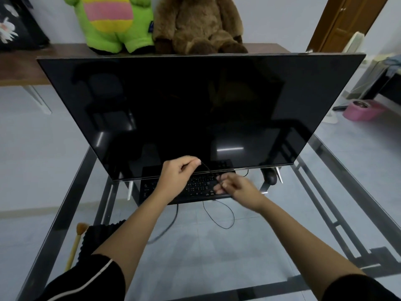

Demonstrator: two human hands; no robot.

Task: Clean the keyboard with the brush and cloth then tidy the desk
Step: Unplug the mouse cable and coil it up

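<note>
A black keyboard (199, 187) lies on the glass desk (217, 253) under the lower edge of a large dark monitor (195, 114). My left hand (175, 177) is above the keyboard's left half and pinches a thin black cable (206, 168) between thumb and fingers. My right hand (234, 187) hovers over the keyboard's right end and pinches the same cable lower down. The cable loops down over the desk in front of the keyboard. A brush (77, 242) with a pale wooden handle and tan bristles lies at the near left, beside a black cloth (93, 237).
A black mouse (270, 177) sits right of the keyboard under the monitor. Behind the monitor a brown shelf (21, 66) holds a green plush toy (112, 25) and a brown plush bear (197, 25). A pink basin (364, 110) stands on the floor at right.
</note>
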